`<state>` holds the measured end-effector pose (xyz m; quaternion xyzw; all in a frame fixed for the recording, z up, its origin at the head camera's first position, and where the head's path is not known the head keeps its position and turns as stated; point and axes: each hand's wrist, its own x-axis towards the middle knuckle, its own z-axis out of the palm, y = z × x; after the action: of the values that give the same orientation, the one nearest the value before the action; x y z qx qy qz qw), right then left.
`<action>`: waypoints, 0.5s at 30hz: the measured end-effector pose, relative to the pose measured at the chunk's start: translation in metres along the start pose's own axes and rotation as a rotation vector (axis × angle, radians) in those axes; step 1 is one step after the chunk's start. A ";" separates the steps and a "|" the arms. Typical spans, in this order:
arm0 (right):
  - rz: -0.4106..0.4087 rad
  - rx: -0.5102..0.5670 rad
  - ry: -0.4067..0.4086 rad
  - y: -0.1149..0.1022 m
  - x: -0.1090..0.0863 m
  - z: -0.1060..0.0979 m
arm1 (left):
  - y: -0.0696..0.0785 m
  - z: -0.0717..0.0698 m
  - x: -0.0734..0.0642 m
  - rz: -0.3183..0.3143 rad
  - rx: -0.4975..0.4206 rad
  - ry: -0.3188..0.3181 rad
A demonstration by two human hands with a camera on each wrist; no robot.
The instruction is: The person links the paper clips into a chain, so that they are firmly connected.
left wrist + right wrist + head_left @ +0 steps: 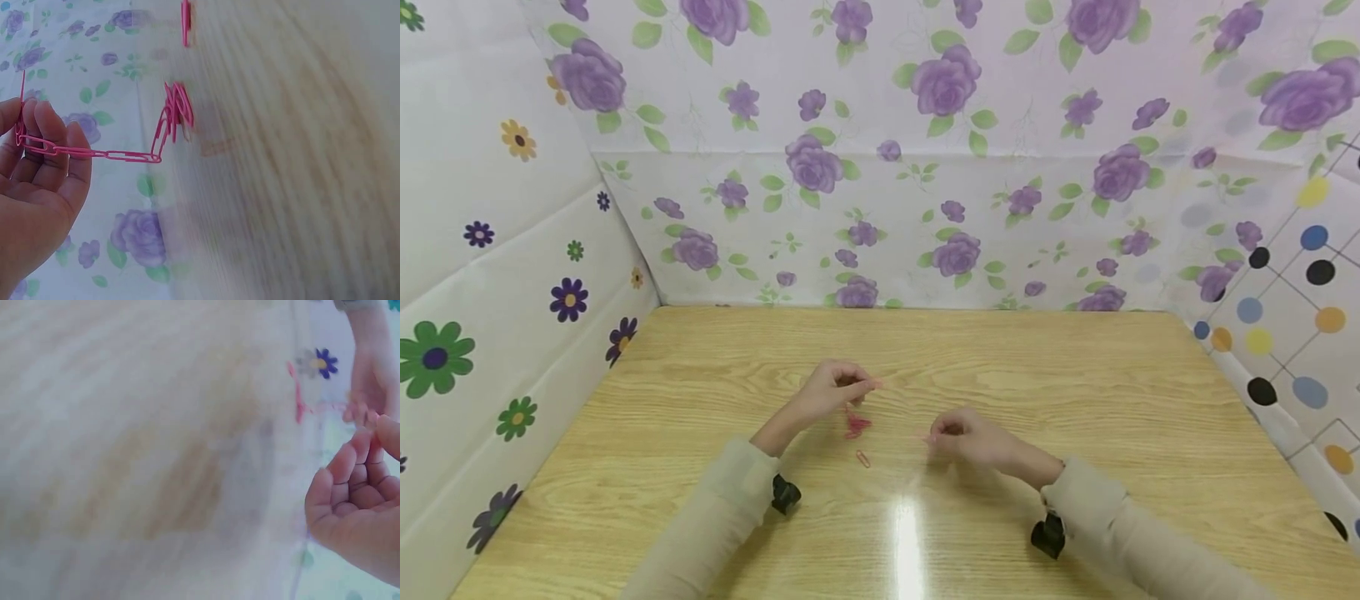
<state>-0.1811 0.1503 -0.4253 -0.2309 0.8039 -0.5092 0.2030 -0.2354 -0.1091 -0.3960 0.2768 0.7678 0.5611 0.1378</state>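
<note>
My left hand [831, 393] pinches the end paper clip of a pink paper clip chain between thumb and index finger. In the left wrist view the chain [131, 155] runs from those fingers to a bunched heap [180, 106] on the table. The same heap [856, 426] lies just below the left hand in the head view. My right hand [973, 437], lower and to the right, pinches a single pink paper clip [922, 437] at its fingertips. Blur and fingers hide most of that clip in the right wrist view. One loose pink paper clip [862, 458] lies between the hands.
The wooden table [1075, 367] reaches back to a wall covering [895, 217] with purple flowers. Flowered sheeting [535, 275] stands on the left, dotted sheeting [1285, 333] on the right. A black wrist camera [786, 495] hangs under the left sleeve, another camera [1048, 535] under the right.
</note>
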 end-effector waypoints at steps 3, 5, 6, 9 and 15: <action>0.004 0.035 0.030 -0.001 0.002 -0.008 | 0.010 0.005 -0.003 0.027 0.015 -0.009; 0.016 0.061 0.047 -0.002 0.003 -0.011 | 0.013 0.007 -0.004 0.044 0.021 -0.013; 0.018 0.079 0.049 -0.003 0.003 -0.012 | 0.014 0.008 -0.005 0.049 0.023 -0.015; 0.030 0.126 0.059 -0.005 0.004 -0.015 | 0.016 0.012 -0.006 0.058 0.026 -0.014; 0.054 0.166 0.083 -0.007 0.008 -0.019 | 0.017 0.019 -0.007 0.093 0.031 -0.021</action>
<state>-0.1976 0.1569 -0.4118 -0.1703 0.7727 -0.5773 0.2016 -0.2150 -0.0945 -0.3873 0.3203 0.7613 0.5519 0.1153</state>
